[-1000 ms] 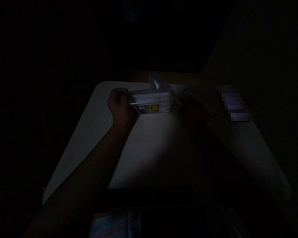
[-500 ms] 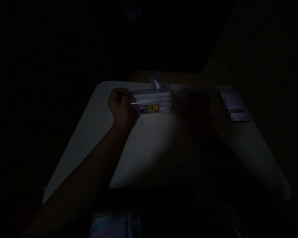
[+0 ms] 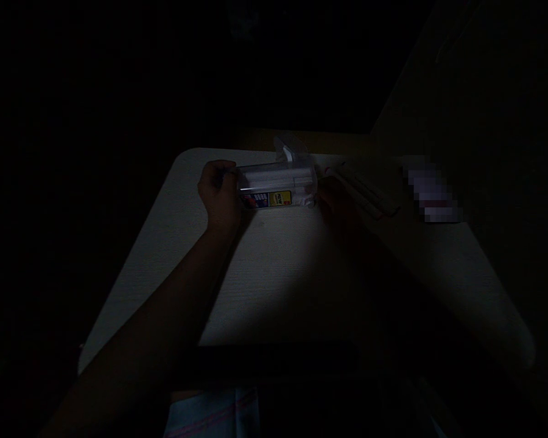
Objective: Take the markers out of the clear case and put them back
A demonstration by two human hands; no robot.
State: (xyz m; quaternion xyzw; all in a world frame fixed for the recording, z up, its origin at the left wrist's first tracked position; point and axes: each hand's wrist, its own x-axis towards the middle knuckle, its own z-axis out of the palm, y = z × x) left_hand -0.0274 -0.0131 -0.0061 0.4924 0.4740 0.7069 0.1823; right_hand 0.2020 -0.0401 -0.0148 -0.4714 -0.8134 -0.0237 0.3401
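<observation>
A clear plastic case (image 3: 274,179) with a yellow and dark label lies on its side, its see-through lid (image 3: 288,151) swung up at the right end. Whitish contents show through the wall, but I cannot make out their kind. My left hand (image 3: 221,194) is closed around the case's left end. At the open right end is my right hand (image 3: 340,204), in deep shadow, its fingers reaching to the mouth and partly hidden. Just right of that hand lie a few slim pen-like sticks (image 3: 365,191) with reddish and dark ends.
A white table (image 3: 265,261) with rounded corners carries everything. Toward its right edge lies a flat, blurred-out object (image 3: 432,191). Beyond the far edge stands a large dark panel (image 3: 301,73). Light-blue cloth (image 3: 212,417) shows below the near edge. The room is very dark.
My right hand has moved left, from over the pen-like sticks to the case's open end, so the sticks now show. My left hand and the case have hardly moved.
</observation>
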